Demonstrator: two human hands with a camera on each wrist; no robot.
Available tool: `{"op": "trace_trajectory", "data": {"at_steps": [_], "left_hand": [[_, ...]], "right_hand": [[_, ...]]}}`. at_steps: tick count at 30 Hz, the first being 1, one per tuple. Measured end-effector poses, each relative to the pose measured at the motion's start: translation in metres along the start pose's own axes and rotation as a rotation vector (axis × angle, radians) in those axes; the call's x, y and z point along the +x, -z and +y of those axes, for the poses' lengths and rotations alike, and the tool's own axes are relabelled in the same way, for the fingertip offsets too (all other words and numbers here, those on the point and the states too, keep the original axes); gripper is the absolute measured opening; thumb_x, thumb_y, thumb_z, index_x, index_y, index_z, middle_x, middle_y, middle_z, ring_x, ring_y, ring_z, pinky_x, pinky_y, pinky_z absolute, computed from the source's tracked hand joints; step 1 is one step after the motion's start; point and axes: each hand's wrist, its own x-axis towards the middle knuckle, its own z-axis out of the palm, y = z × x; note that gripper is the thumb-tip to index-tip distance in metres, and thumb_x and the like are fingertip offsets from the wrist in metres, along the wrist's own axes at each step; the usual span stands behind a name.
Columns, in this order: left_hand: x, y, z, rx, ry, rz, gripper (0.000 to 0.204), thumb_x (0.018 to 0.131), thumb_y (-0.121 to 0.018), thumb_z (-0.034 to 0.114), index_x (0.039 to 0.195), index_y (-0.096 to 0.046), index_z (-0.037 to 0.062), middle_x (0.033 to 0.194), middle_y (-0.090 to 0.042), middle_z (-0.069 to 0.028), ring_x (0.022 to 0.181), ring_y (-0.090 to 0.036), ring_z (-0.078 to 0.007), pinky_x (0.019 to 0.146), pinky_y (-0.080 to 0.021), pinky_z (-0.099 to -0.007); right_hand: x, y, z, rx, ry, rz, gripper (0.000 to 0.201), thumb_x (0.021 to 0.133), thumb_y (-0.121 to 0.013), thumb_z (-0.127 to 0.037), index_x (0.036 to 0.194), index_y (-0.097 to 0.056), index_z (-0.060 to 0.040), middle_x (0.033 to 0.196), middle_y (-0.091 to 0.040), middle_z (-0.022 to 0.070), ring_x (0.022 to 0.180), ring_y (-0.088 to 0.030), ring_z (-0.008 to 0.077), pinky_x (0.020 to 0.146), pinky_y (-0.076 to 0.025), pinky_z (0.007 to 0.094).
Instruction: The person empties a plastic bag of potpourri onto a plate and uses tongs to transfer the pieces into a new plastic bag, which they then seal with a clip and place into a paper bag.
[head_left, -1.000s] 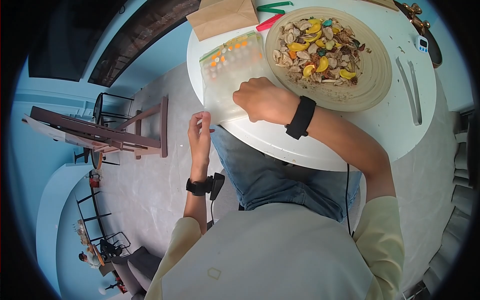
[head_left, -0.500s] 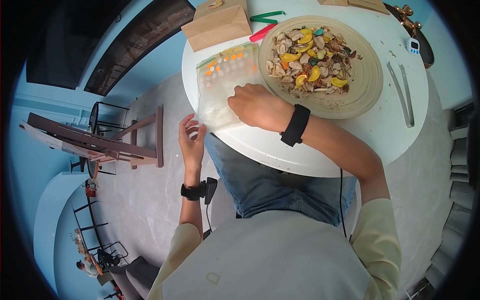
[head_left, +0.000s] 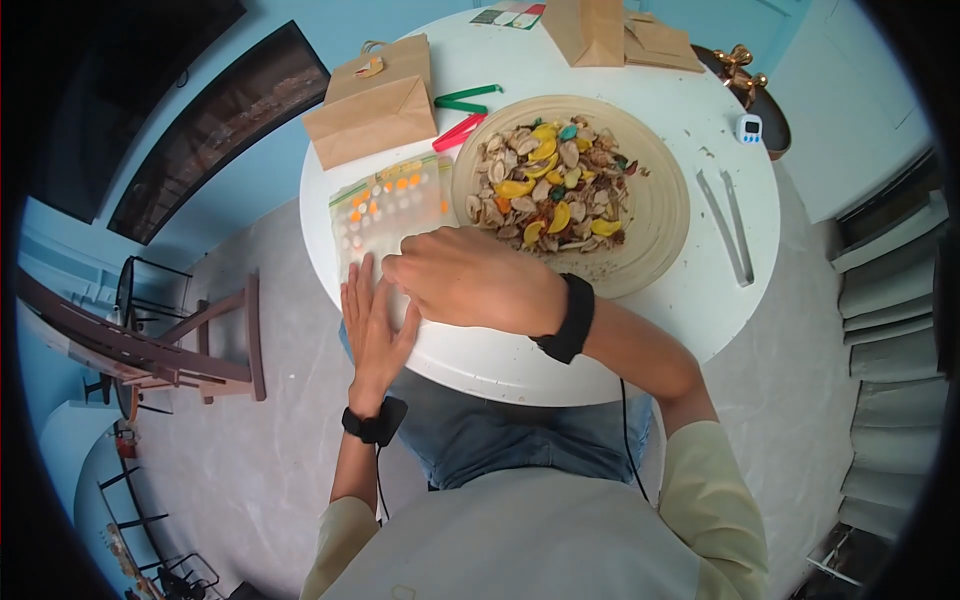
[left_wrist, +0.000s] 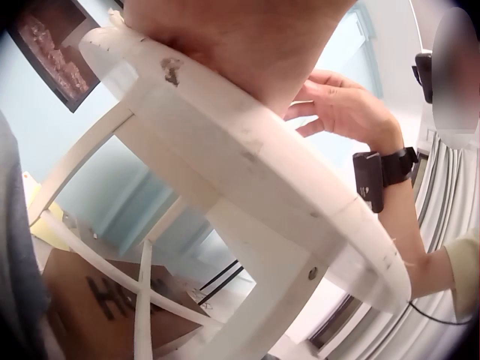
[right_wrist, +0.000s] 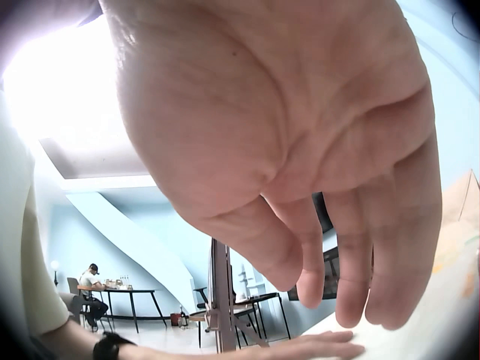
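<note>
A frosted zip bag (head_left: 392, 208) with orange and white dots and a green-edged top lies flat on the white round table (head_left: 470, 365). My left hand (head_left: 375, 330) rests palm down over the bag's near left part, fingers straight and pointing away from me. Beside it, my right hand (head_left: 475, 280) hangs over the bag's near right part, its knuckles upward. In the right wrist view the fingers of the right hand (right_wrist: 300, 135) point down toward the bag, loosely bent, with nothing visible between them and the thumb.
Right of the bag, a round plate (head_left: 655, 235) holds dried petals (head_left: 545, 190). Metal tongs (head_left: 738, 235) and a timer (head_left: 748, 128) lie farther right. Green clip (head_left: 465, 100), red clip (head_left: 458, 132) and a brown paper bag (head_left: 385, 110) stand behind; other paper bags (head_left: 590, 35) are at the back.
My left hand has come up from beside the table edge onto the bag, its fingers straightening. The right hand stays over the bag. The head view has shifted, showing more of the table's far side.
</note>
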Motion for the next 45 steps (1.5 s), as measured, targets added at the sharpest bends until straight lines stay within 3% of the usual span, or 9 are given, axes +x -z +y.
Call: {"op": "trace_trajectory", "data": {"at_steps": [5,9,11,17,23,25,29,37,45], "left_hand": [[0.003,0.006,0.014,0.045,0.026,0.011,0.054,0.087,-0.063,0.031,0.134,-0.05,0.0086,0.15,-0.033,-0.0176,0.143,-0.021,-0.0374,0.117,-0.012,-0.0499],[0.005,0.009,0.014,0.043,0.044,0.024,0.054,0.086,-0.065,0.031,0.133,-0.051,0.009,0.15,-0.034,-0.0176,0.142,-0.023,-0.0368,0.116,-0.012,-0.0493],[0.006,0.011,0.017,0.042,0.065,0.034,0.052,0.085,-0.063,0.029,0.132,-0.052,0.0093,0.149,-0.036,-0.0153,0.142,-0.024,-0.0349,0.117,-0.013,-0.0492],[0.01,0.014,0.015,0.006,0.075,0.031,0.049,0.085,-0.062,0.027,0.13,-0.054,0.0086,0.148,-0.037,-0.016,0.142,-0.025,-0.0366,0.116,-0.013,-0.0503],[0.013,0.016,0.014,-0.021,0.107,0.015,0.05,0.082,-0.064,0.025,0.128,-0.055,0.0082,0.148,-0.036,-0.0161,0.141,-0.025,-0.0365,0.116,-0.014,-0.0506],[0.015,0.017,0.015,-0.029,0.119,0.012,0.049,0.083,-0.062,0.025,0.128,-0.055,0.0078,0.148,-0.036,-0.0162,0.141,-0.025,-0.0368,0.116,-0.014,-0.0508],[0.016,0.019,0.014,-0.039,0.132,-0.001,0.048,0.083,-0.059,0.023,0.128,-0.056,0.0072,0.148,-0.036,-0.0166,0.141,-0.026,-0.0374,0.116,-0.013,-0.051],[0.018,0.019,0.013,-0.063,0.142,0.001,0.047,0.082,-0.059,0.022,0.127,-0.057,0.0071,0.148,-0.037,-0.0171,0.141,-0.025,-0.038,0.116,-0.013,-0.0507],[0.012,0.02,0.013,-0.056,0.132,0.041,0.046,0.083,-0.061,0.023,0.127,-0.057,0.0084,0.148,-0.037,-0.0165,0.141,-0.026,-0.0369,0.117,-0.014,-0.0499]], "right_hand": [[0.013,0.05,0.002,0.044,-0.168,-0.109,0.021,0.087,-0.058,-0.013,0.103,-0.061,0.0003,0.095,-0.065,0.0161,0.088,-0.064,0.0334,0.075,-0.05,0.0431],[0.013,0.083,0.05,0.08,-0.128,0.116,0.032,0.089,-0.063,-0.021,0.116,-0.06,-0.003,0.108,-0.066,0.015,0.087,-0.067,0.0257,0.076,-0.052,0.0354],[0.02,0.111,0.075,0.185,-0.364,0.142,0.041,0.087,-0.067,-0.024,0.123,-0.056,-0.0063,0.107,-0.065,0.0111,0.086,-0.067,0.0192,0.074,-0.052,0.0314],[0.041,0.175,0.206,-0.284,-0.422,0.549,0.048,0.083,-0.067,-0.016,0.129,-0.052,-0.0137,0.114,-0.062,0.0108,0.083,-0.067,0.021,0.077,-0.052,0.0341],[0.05,0.248,0.313,-0.748,-0.39,0.455,0.061,0.084,-0.066,-0.03,0.139,-0.045,-0.0141,0.137,-0.05,0.0172,0.123,-0.053,0.0303,0.099,-0.046,0.0444],[0.062,0.265,0.29,-0.753,-0.718,0.209,0.079,0.077,-0.067,-0.05,0.142,-0.041,-0.0137,0.141,-0.045,0.0188,0.136,-0.037,0.037,0.108,-0.035,0.0529],[0.062,0.274,0.346,-0.964,-0.807,0.192,0.097,0.069,-0.066,-0.067,0.145,-0.037,-0.0128,0.143,-0.044,0.021,0.135,-0.036,0.0411,0.107,-0.033,0.0589],[0.073,0.25,0.327,-0.326,-0.942,0.253,0.078,0.072,-0.075,-0.058,0.128,-0.052,-0.0087,0.118,-0.063,0.0189,0.109,-0.063,0.0303,0.093,-0.05,0.0432],[0.062,0.257,0.326,-0.706,-0.796,0.323,0.035,0.08,-0.075,-0.035,0.094,-0.064,-0.0042,0.082,-0.071,0.0124,0.082,-0.069,0.0274,0.074,-0.052,0.0402]]}}
